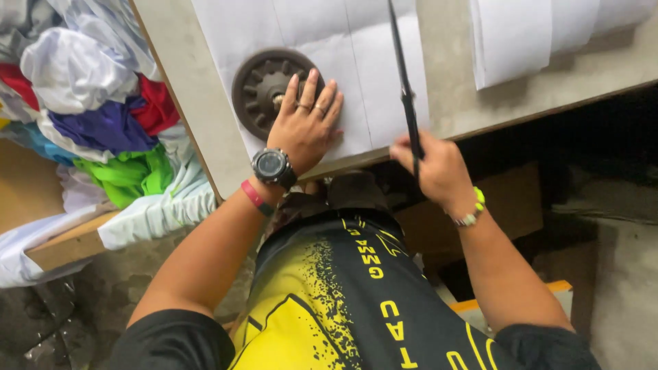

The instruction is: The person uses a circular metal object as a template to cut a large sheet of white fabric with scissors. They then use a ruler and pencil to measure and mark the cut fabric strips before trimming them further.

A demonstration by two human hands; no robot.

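My left hand (301, 127) lies flat, fingers spread, pressing a round metal weight (264, 89) onto white paper (356, 75) on the table (199, 109) to pin it; my right hand (432, 168) grips closed around long black scissors (408, 96) standing over the sheet.

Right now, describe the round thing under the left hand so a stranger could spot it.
On the grey table lies white paper. At its left edge, under the left hand, sits a dark metal disc, the only round, toothed thing there.
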